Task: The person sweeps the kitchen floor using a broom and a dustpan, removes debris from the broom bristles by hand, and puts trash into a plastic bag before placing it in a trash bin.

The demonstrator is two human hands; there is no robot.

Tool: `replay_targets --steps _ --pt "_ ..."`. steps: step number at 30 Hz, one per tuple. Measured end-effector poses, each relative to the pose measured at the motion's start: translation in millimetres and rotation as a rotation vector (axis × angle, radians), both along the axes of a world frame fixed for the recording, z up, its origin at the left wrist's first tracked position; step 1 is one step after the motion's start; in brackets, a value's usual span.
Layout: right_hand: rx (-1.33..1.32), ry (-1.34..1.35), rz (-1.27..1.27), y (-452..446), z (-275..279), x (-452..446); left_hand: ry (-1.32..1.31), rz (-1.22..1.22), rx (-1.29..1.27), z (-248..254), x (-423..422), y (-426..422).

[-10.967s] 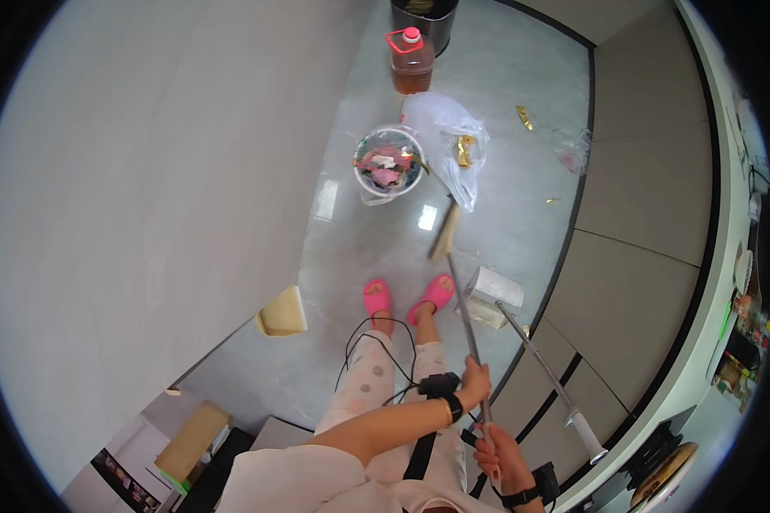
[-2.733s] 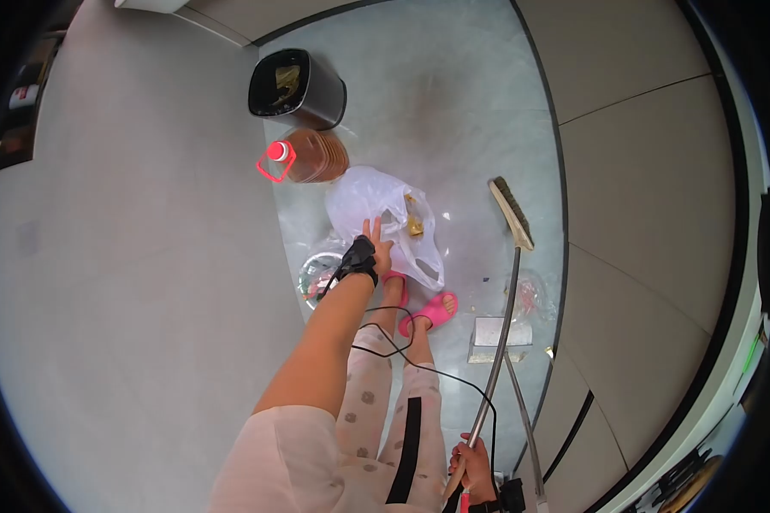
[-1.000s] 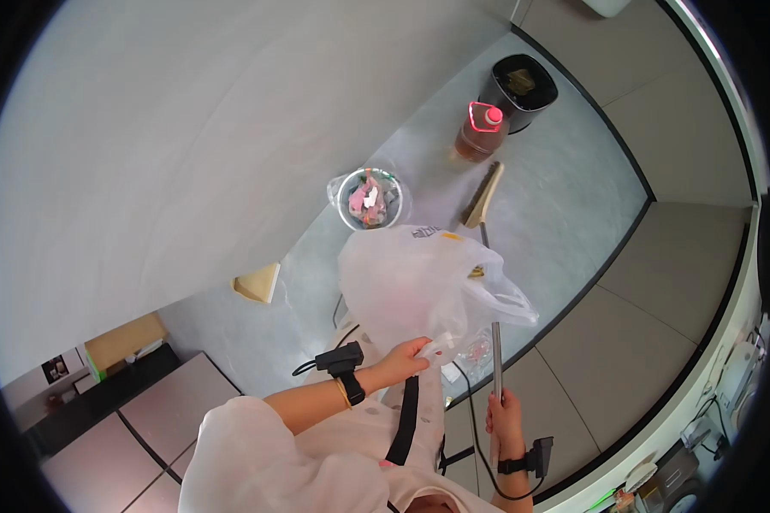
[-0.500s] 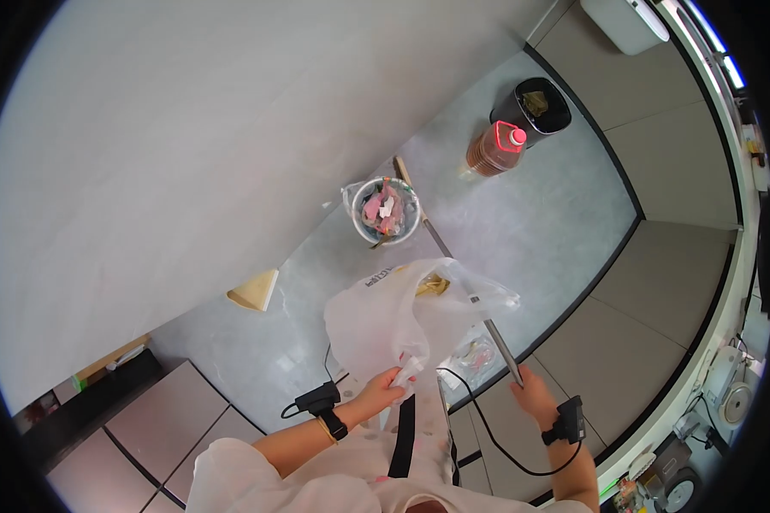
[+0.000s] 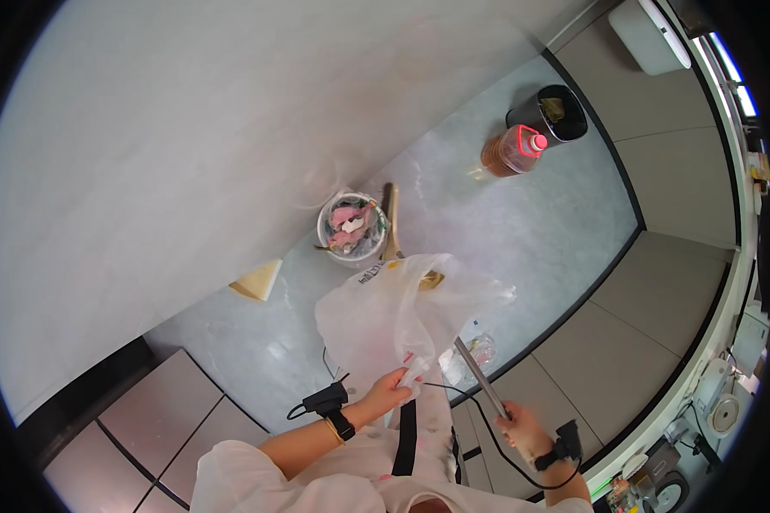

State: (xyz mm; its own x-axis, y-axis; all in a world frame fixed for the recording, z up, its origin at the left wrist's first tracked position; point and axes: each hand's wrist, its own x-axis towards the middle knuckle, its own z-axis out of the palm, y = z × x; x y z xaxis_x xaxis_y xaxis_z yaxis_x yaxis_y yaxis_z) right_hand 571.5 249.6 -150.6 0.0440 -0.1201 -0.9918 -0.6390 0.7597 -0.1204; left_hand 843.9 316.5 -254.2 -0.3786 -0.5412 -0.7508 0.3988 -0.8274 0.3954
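Note:
My left hand (image 5: 390, 388) is closed on the gathered top of a translucent white plastic bag (image 5: 376, 312), which hangs in front of my legs with something golden showing at its opening. My right hand (image 5: 522, 427) grips the metal handle (image 5: 482, 376) of a broom. Part of the handle is hidden behind the bag. The broom head (image 5: 392, 221) rests on the floor, right beside a round bin (image 5: 323, 224) filled with pink and white waste.
A large red-capped bottle (image 5: 506, 154) stands against a black bin (image 5: 571, 115) at the upper right. Clear plastic wrapping (image 5: 479, 352) lies by the cabinets (image 5: 573, 359). A beige wedge-shaped object (image 5: 255, 280) sits by the wall on the left.
My left hand took hold of the bag and lifted it off the floor. The broom head has swung left to the round bin, and lately shifted lower beside it. My right hand has moved slightly down.

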Motion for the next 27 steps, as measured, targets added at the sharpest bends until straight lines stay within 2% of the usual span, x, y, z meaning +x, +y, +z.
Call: replay_targets --steps 1,5,7,9,11,13,14,16,18,19,20,21,22,23,25,27 --pt "0.088 -0.021 -0.230 7.5 -1.7 2.4 -0.024 -0.018 -0.027 0.0 2.7 -0.7" --pt "0.051 -0.046 -0.250 7.8 -16.3 13.3 -0.023 -0.038 -0.012 2.9 10.7 -2.7" --pt "-0.097 -0.266 -0.277 -14.5 -45.2 19.1 -0.043 -0.034 -0.023 4.1 12.9 -4.1" --pt "-0.181 -0.295 -0.156 -13.2 -127.1 9.9 -0.060 -0.040 -0.031 6.3 12.2 -3.2" --pt "-0.286 0.036 0.311 -38.8 -180.8 35.7 -0.024 0.017 0.068 6.7 15.8 -4.9" --pt "-0.707 0.314 0.715 -19.1 -226.3 47.1 -0.078 0.024 0.070 16.6 24.5 -14.3" --pt "-0.704 0.316 0.702 -8.4 -241.0 38.4 -0.128 0.042 0.077 19.6 28.1 -17.5" --pt "-0.769 0.198 0.953 23.8 -253.5 -1.4 -0.142 0.089 0.080 12.2 34.2 -14.0" --pt "-0.601 0.282 0.813 70.9 -224.7 -36.6 -0.153 0.148 0.072 6.2 39.9 -11.9" --pt "-0.436 0.388 0.553 95.5 -200.7 -53.1 -0.168 0.130 0.062 5.4 41.9 -11.9" --pt "-0.233 0.412 0.451 113.7 -172.9 -69.3 -0.182 0.114 0.051 4.5 42.1 -12.1" --pt "-0.178 0.499 0.521 140.5 -157.5 -91.2 -0.179 0.121 0.047 1.8 37.8 -10.4" --pt "-0.367 0.350 0.772 168.2 -134.9 -114.4 -0.167 0.119 0.066 1.1 37.0 -7.5" --pt "-0.208 0.423 0.908 179.6 -120.3 -124.4 -0.156 0.111 0.077 -0.1 38.1 -8.7" --pt "-0.114 0.652 0.615 166.0 -73.0 -115.7 -0.171 0.075 0.048 4.5 39.0 -12.1" --pt "-0.193 0.642 0.560 139.5 -43.9 -100.2 -0.185 0.039 0.037 6.5 35.3 -11.5"
